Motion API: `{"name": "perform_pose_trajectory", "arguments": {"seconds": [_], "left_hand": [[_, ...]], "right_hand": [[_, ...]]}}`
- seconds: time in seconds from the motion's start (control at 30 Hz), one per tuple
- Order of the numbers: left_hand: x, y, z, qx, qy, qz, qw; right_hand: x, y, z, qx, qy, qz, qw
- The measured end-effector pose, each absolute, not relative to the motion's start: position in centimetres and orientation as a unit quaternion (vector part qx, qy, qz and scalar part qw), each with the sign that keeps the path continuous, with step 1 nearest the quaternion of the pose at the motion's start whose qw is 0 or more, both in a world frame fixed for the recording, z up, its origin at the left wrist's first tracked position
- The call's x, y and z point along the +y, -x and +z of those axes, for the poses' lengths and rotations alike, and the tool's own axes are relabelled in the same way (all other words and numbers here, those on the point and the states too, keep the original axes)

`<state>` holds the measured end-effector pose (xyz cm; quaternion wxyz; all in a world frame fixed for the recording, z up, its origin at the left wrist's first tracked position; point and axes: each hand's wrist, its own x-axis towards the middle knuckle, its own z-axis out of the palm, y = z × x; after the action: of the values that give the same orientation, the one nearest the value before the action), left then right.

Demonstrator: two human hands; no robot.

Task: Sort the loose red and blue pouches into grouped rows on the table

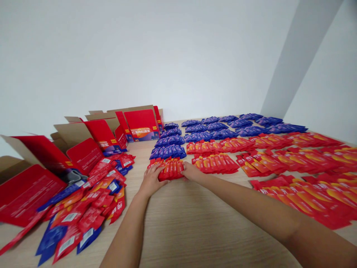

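A short overlapping row of red sachets (pixel 171 168) with orange print lies on the table in front of me. At its left end, my left hand (pixel 152 180) is closed around the edge, thumb along the near side. My right hand (pixel 192 172) pinches the opposite end, and its fingertips are partly hidden. Just right of that hand is another fanned row of red sachets (pixel 217 163), apart from the held one. Directly behind the held row lie blue-purple sachets (pixel 167 152) in a similar overlapping row.
A loose heap of mixed red and blue sachets (pixel 92 203) spreads over the left of the wooden table (pixel 189 227). Behind it stand several opened red cartons (pixel 142 123) with raised flaps. More red rows (pixel 301 193) and blue rows (pixel 248 131) cover the right and back. A white wall (pixel 178 56) rises behind.
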<state>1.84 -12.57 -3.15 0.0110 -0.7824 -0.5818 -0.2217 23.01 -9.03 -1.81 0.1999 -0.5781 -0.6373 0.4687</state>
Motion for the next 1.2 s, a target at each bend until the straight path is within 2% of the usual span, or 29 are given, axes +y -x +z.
{"name": "perform_pose_trajectory", "arguments": {"seconds": [0.53, 0.77, 0.93, 1.1, 1.2], "left_hand": [[-13.0, -1.9, -2.9, -0.587, 0.776, -0.222, 0.063], [-12.8, -2.1, -2.9, -0.589, 0.752, -0.290, 0.051], [-12.8, -0.4, -2.0, -0.670, 0.651, -0.353, 0.059], [-13.6, 4.9, -0.4, -0.810, 0.529, -0.220, 0.122], [-12.9, 7.6, 0.3, -0.843, 0.514, -0.111, 0.110]], "right_hand": [[-12.7, -24.4, -1.7, -0.683, 0.536, 0.433, 0.241], [-16.0, -25.9, -2.5, -0.724, 0.490, 0.409, 0.261], [-19.0, -28.0, -3.0, -0.764, 0.429, 0.393, 0.277], [-20.5, -29.1, -3.5, -0.816, 0.362, 0.336, 0.299], [-20.3, -29.0, -3.7, -0.810, 0.366, 0.343, 0.305]]}}
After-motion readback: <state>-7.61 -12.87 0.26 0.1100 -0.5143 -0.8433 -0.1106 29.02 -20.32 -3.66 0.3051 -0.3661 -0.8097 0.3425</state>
